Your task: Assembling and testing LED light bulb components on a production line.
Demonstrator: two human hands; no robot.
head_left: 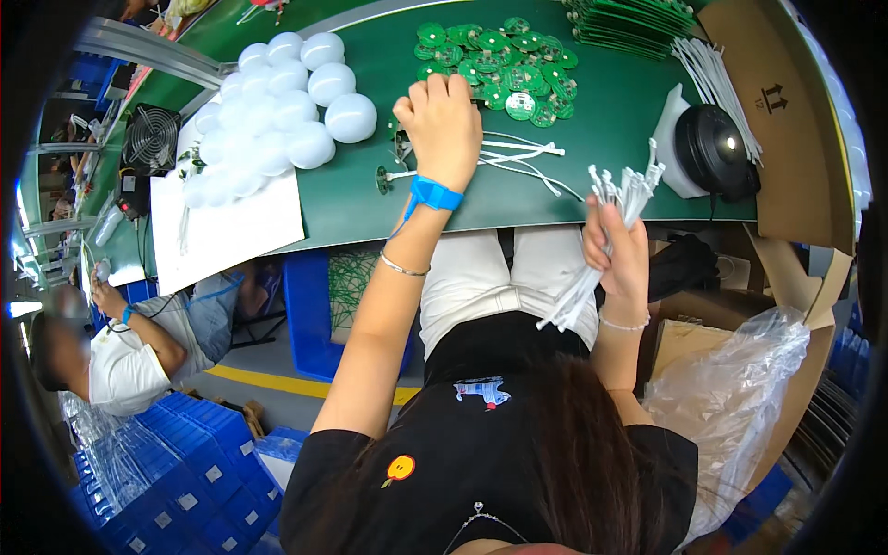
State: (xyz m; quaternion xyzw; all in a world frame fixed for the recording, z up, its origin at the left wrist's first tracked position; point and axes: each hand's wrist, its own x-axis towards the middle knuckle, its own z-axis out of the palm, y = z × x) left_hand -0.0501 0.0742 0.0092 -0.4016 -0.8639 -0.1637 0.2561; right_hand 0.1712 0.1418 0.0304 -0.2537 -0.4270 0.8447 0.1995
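Gripping white cables, right hand; arrows printed on cardboard.

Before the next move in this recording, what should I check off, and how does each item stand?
1. Right hand has a grip on the cable bundle: ok.
2. Left hand is holding a part: cannot tell; its fingertips are hidden.
3. Blue strap is on the left wrist: ok.
4. Boards lie in a single layer: not ok; they overlap in a pile.
5. Domes sit apart from the board pile: ok.
6. Loose cables lie neatly parallel: not ok; they fan out.
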